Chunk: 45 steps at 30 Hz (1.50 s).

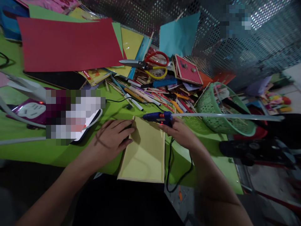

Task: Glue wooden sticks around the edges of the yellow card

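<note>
A yellow board (pixel 145 150) edged with thin wooden strips lies at the front edge of the table, angled slightly. My left hand (pixel 115 135) holds its upper left side, fingertips and thumb bent over the edge. In my right hand (pixel 178 128) is a blue hot glue gun (pixel 161 116), its nozzle pointing left across the board's top edge. A long clear glue stick (pixel 225 116) sticks out of the gun's rear to the right. Red light glows on the gun. Its black cord (pixel 168 175) loops down beside the board.
Scissors (pixel 145 64), pens and wooden sticks lie heaped behind the board. A green basket (pixel 209 110) stands right, a black object (pixel 256 150) beyond it. Left are a phone (pixel 90 125), a purple power strip (pixel 30 110) and red paper (pixel 70 45). Perforated metal (pixel 141 15) rises behind.
</note>
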### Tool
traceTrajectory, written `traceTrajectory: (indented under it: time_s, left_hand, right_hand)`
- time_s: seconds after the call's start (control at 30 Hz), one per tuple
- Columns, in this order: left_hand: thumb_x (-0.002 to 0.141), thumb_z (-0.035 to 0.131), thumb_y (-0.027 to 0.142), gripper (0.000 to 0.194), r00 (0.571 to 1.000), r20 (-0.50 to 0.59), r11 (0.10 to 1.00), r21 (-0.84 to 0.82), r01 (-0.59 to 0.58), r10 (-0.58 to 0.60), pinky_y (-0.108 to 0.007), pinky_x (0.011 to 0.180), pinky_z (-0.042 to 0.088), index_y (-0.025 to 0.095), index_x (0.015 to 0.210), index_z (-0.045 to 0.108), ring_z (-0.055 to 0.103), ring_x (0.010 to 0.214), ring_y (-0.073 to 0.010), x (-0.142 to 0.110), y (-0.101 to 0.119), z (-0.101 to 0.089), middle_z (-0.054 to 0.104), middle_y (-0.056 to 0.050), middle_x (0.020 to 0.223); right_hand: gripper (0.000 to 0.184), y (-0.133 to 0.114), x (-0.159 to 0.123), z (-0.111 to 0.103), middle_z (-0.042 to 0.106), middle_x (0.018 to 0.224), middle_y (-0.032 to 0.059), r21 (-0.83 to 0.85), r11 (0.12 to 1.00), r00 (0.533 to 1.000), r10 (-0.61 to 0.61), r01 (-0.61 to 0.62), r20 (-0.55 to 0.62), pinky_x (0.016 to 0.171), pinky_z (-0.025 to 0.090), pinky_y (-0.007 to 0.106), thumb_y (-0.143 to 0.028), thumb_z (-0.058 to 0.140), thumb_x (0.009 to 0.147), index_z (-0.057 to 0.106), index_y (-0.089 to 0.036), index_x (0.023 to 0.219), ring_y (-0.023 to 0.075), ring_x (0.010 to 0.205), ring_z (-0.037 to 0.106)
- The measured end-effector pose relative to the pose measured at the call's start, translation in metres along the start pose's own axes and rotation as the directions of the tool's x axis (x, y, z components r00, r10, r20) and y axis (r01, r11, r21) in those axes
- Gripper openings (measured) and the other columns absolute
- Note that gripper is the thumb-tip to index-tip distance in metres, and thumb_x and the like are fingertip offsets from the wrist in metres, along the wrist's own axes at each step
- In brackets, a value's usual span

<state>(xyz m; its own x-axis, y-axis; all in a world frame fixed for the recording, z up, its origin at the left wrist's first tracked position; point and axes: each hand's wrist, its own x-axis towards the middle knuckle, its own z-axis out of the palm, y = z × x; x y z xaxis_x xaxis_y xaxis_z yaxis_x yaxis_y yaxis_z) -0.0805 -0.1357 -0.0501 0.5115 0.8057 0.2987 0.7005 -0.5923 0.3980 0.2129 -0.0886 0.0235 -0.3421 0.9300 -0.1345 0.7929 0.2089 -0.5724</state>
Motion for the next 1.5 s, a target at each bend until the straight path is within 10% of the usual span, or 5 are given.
traceTrajectory:
  time_s: [1.5]
  left_hand:
    - [0.102, 0.056, 0.028, 0.034, 0.999, 0.031, 0.999, -0.045, 0.021, -0.019, -0.055, 0.118, 0.042, 0.028, 0.134, 0.068, 0.062, 0.137, -0.0292, -0.001, -0.002, 0.001, 0.066, -0.006, 0.15]
  right_hand:
    - [0.034, 0.0, -0.007, -0.004, 0.075, 0.096, 0.0096, -0.08, 0.997, 1.0, 0.002, -0.001, 0.006, 0.087, 0.053, 0.041, -0.051, 0.058, 0.101, 0.072, -0.022, 0.09, 0.0275, 0.093, 0.067]
